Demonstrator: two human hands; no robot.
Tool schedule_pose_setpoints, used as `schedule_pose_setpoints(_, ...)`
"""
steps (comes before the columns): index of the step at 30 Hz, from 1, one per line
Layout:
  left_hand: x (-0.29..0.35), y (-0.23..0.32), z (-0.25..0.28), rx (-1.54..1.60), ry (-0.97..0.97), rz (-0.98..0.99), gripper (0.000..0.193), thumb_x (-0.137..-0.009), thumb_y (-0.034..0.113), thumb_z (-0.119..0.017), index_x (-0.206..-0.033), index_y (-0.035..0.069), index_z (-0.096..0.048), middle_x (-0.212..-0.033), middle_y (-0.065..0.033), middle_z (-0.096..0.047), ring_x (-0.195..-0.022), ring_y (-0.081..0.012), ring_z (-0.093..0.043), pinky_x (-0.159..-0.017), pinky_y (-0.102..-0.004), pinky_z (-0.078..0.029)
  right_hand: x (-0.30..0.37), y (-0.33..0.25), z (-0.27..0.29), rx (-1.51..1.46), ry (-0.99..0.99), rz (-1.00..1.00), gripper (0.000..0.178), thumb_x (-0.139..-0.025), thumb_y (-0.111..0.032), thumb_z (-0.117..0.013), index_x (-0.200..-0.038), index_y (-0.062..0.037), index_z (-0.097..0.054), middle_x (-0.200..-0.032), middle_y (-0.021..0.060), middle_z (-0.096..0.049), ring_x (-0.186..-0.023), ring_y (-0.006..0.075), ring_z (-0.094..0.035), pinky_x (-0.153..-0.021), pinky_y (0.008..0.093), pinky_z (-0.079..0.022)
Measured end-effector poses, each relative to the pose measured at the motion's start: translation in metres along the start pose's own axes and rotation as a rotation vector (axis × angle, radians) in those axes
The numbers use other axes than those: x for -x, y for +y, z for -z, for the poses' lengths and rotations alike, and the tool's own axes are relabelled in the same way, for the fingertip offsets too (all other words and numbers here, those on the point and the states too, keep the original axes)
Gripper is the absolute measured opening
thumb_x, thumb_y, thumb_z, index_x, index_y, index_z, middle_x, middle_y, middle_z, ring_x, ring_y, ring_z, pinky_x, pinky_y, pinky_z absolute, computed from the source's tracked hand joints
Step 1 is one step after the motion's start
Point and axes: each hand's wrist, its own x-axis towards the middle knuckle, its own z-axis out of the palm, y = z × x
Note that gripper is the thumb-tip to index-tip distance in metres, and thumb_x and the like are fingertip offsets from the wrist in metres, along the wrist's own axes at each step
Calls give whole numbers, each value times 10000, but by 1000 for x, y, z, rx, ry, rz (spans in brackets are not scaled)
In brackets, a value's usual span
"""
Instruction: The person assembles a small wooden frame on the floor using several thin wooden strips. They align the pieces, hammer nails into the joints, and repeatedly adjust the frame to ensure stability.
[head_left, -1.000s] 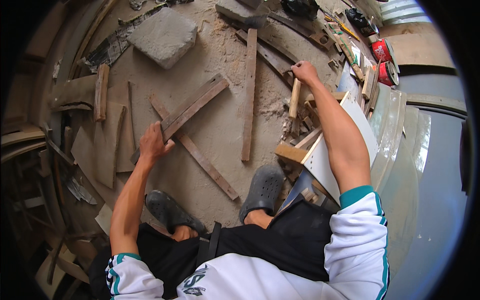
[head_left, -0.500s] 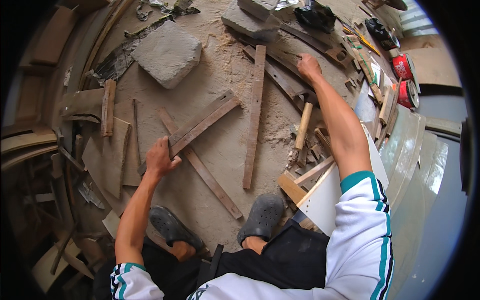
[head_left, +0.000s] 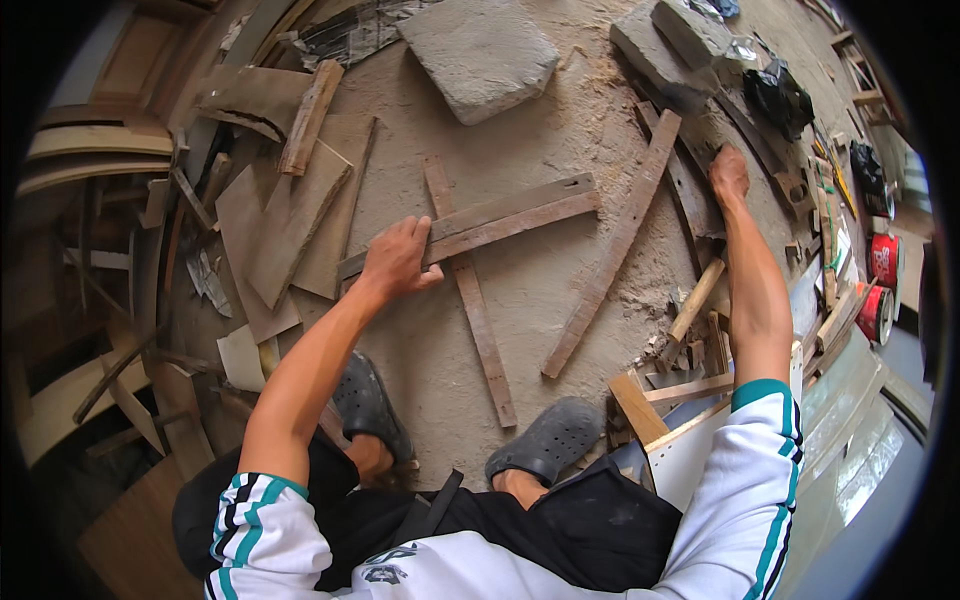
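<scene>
My left hand [head_left: 398, 258] is closed round the near part of a brown wooden bar [head_left: 520, 205] with a slot at its far end. Whether the bar is one piece or two strips side by side, I cannot tell. It lies across a thinner wooden strip [head_left: 482, 340] on the ground. My right hand [head_left: 729, 172] is reached out far right, fingers curled in, over dark wooden bars [head_left: 690, 190]; anything inside it is hidden. Between the hands lies a long wooden strip [head_left: 612, 245]. Below my right hand is a round wooden handle [head_left: 696, 300], its far end partly hidden.
Stone blocks [head_left: 485, 60] [head_left: 668, 50] lie at the far side. Boards [head_left: 305, 220] and offcuts pile up on the left. On the right are wood scraps, red cans [head_left: 875, 312], a black plastic bag [head_left: 778, 98] and glass-like sheets [head_left: 840, 430]. My clogs [head_left: 548, 440] stand near.
The view has turned, so the whole scene sits further right. My left hand keeps its grip on the wooden bar. My right hand remains over the dark bars, with its fingers more curled in.
</scene>
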Motion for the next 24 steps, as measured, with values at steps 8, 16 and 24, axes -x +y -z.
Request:
schedule_pose_setpoints(8, 4, -2, 2, -17, -24, 0, 733, -734, 406, -704, -1277, -6, -435, -1026, -169, -545, -923, -358, -594, -776, -464, -521, 15, -30, 44, -221, 147, 16, 350, -903, -187, -505, -1196, -21, -599, -1059, 307, -663, -1026, 431, -658, -879, 495, -518)
schedule_pose_setpoints(16, 1, 4, 9, 69, -31, -13, 767, -751, 390, -682, -1336, -30, -419, -1082, -202, -557, -968, -390, -604, -799, -493, -513, 103, -113, 31, -389, 147, 182, 354, -862, -193, -613, -1165, -23, -683, -1022, 241, -706, -948, 354, -693, -836, 435, -537)
schedule_pose_setpoints(24, 6, -2, 5, 64, -73, 16, 836, -787, 430, -688, -1426, -11, -376, -1188, -211, -581, -1076, -386, -609, -864, -480, -523, 303, -245, 21, -1209, -674, -430, 176, -893, -181, -704, -976, -25, -698, -746, 39, -638, -573, 121, -583, -521, 283, -522)
